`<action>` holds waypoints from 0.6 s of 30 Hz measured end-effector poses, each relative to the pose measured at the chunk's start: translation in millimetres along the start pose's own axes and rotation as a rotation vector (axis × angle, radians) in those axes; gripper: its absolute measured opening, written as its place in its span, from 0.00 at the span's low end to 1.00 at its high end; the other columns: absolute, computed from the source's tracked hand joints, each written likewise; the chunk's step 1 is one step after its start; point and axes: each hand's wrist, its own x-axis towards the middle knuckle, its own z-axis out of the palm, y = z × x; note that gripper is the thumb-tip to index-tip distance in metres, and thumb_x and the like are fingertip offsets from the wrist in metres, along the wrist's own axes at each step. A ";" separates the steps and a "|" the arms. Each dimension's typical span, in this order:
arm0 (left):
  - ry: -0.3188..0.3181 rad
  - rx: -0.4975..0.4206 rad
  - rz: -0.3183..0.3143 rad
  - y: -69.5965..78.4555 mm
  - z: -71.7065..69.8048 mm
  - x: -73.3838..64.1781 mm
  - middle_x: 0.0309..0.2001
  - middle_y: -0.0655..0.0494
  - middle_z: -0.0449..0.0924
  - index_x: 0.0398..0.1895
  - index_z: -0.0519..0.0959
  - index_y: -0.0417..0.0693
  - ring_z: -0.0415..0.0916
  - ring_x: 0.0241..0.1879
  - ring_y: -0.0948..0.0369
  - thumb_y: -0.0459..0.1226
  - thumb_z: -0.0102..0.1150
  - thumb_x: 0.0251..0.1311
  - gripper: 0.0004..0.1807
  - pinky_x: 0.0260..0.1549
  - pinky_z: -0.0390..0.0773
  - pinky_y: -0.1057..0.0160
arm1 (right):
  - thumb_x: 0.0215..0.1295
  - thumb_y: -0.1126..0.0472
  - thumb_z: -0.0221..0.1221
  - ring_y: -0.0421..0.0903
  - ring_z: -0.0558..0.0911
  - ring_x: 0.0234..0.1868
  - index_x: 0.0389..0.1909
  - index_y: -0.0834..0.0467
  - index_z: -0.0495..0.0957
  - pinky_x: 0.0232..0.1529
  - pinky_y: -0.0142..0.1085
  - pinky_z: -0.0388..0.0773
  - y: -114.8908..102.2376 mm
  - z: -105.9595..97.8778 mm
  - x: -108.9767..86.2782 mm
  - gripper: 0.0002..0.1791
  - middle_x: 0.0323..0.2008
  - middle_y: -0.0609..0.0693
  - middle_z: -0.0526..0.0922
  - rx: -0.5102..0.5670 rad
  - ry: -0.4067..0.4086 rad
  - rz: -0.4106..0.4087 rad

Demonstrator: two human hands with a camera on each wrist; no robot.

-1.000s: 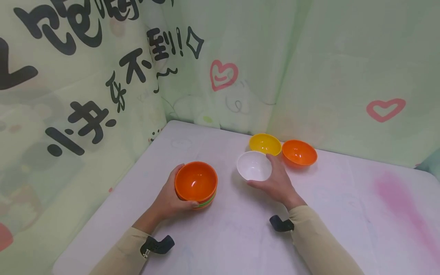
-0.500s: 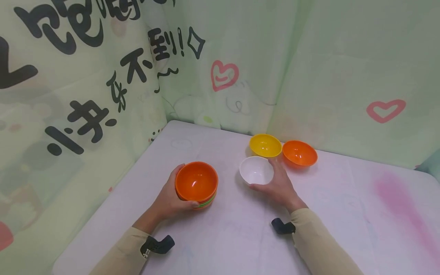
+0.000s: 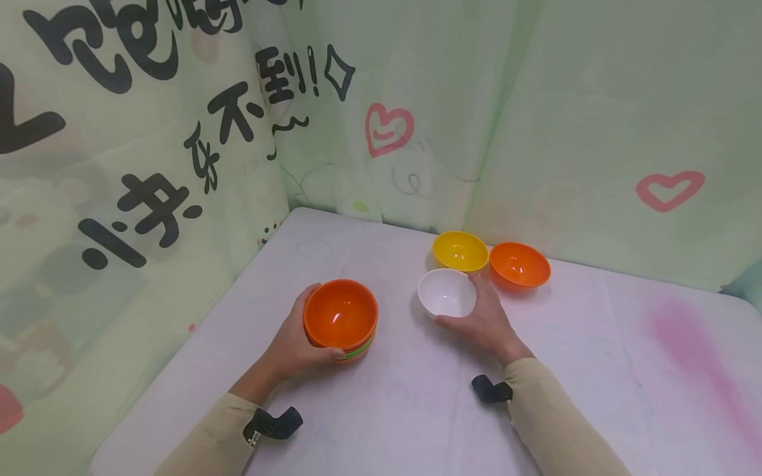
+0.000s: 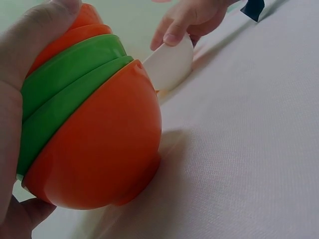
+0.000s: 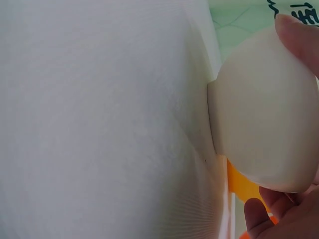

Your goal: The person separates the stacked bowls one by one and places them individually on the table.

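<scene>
My left hand (image 3: 300, 340) grips a stack of nested bowls from its left side, thumb across the front. An orange bowl (image 3: 340, 313) tops the stack; in the left wrist view green bowls (image 4: 75, 74) show below it, with another orange bowl (image 4: 109, 139) at the bottom. To the right, my right hand (image 3: 479, 320) holds a white bowl (image 3: 446, 294) between thumb and fingers at its right side. The white bowl is upright, its foot at the table surface in the right wrist view. Some fingers of both hands are hidden behind the bowls.
Behind the white bowl stands a yellow bowl (image 3: 460, 251), partly overlapped by it in the head view. Beside that is a separate orange bowl (image 3: 519, 266) near the table's back edge. A printed curtain (image 3: 536, 132) hangs along the back and left of the white-covered table (image 3: 381, 416).
The right hand has moved slightly toward me and to the right with the white bowl, which has come down a little. The left hand and its stack have stayed in place.
</scene>
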 end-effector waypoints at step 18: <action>0.000 0.010 0.001 0.7 0.0 -0.2 0.69 0.49 0.65 0.76 0.51 0.46 0.63 0.66 0.47 0.42 0.79 0.44 0.58 0.54 0.78 0.49 | 0.45 0.43 0.78 0.58 0.64 0.65 0.75 0.55 0.53 0.62 0.60 0.68 1.7 1.1 2.4 0.60 0.66 0.57 0.63 0.041 -0.005 -0.010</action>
